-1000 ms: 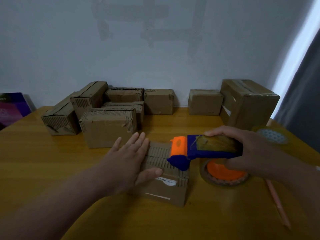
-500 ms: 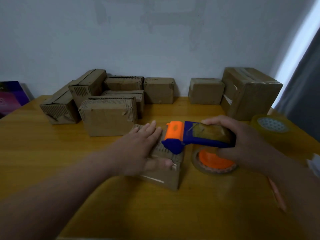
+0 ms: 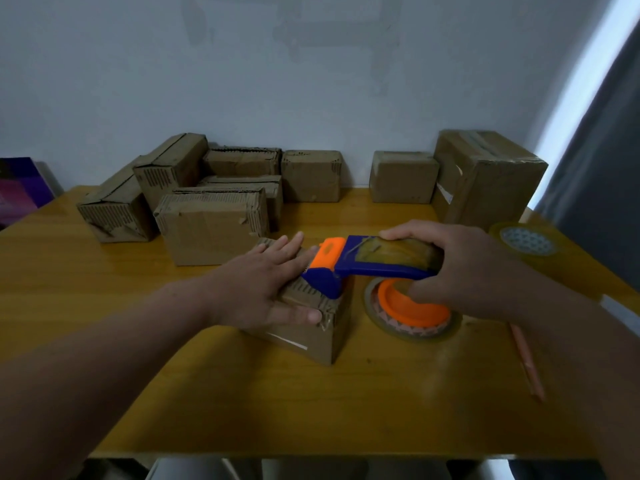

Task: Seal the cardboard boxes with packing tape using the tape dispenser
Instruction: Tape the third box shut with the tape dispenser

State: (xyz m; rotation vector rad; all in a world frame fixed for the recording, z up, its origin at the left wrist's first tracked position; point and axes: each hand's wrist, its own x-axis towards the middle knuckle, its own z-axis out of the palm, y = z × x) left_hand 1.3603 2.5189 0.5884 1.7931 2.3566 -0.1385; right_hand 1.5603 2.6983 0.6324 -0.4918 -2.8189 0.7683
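Your left hand (image 3: 273,282) lies flat on the small box (image 3: 311,341), fingers straight, thumb over the front edge. Your right hand (image 3: 460,268) is wrapped round the tape dispenser (image 3: 363,261) (blue body, orange head), whose head touches the box top at its right end. Box sits mid way across the table (image 3: 277,403), tape roll (image 3: 412,306) just beside it on the right.

Tape dispenser (image 3: 374,263): blue body, orange head. Box (image 3: 304,346): brown, ribbed corrugation on top. Table (image 3: 277,410): yellow-brown wood grain. Roll 1 (image 3: 415,315): orange core. Roll 2 (image 3: 526,242): honeycomb pattern. Pencil (image 3: 526,365): pink.
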